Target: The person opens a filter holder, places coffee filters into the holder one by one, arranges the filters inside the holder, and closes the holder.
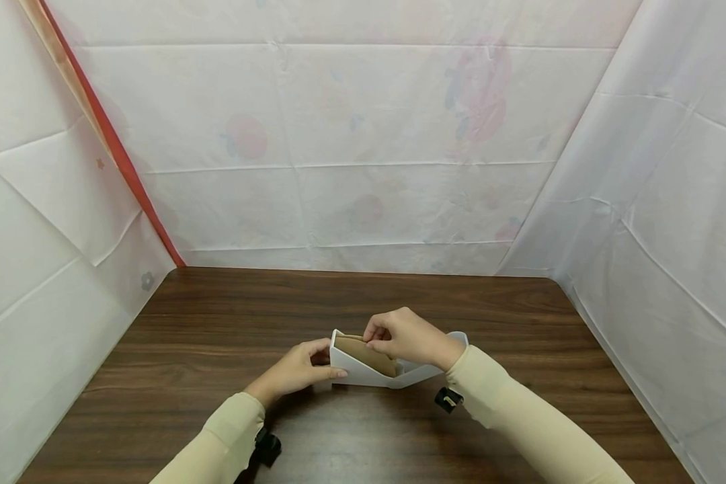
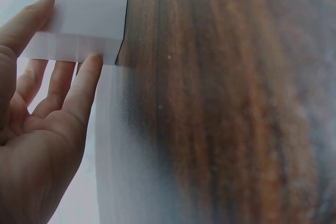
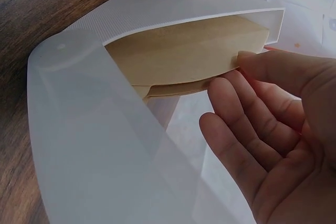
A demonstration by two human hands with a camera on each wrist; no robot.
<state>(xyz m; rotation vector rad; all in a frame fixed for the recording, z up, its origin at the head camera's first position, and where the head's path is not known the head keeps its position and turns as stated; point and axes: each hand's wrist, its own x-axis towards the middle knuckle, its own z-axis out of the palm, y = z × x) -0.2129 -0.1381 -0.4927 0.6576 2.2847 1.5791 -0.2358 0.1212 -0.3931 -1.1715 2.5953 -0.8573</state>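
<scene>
A white box [image 1: 359,373] with a ribbed front stands on the wooden table, its translucent lid [image 3: 100,140] swung out to the right. Inside it sits a stack of brown paper coffee filters [image 3: 194,51], upright and close together. My left hand [image 1: 296,371] grips the box's left end, thumb on the front face and fingers against the end wall, as the left wrist view shows. My right hand [image 1: 414,336] is over the opening. Its thumb and index finger pinch the top edge of the filters, while the other fingers curl loosely behind them.
Dark wood-grain table [image 1: 248,309] lies under everything. White patterned sheets [image 1: 351,134] hang behind it and at both sides, with a red strip [image 1: 115,148] at the back left corner. Each sleeve carries a small black wrist camera [image 1: 448,399].
</scene>
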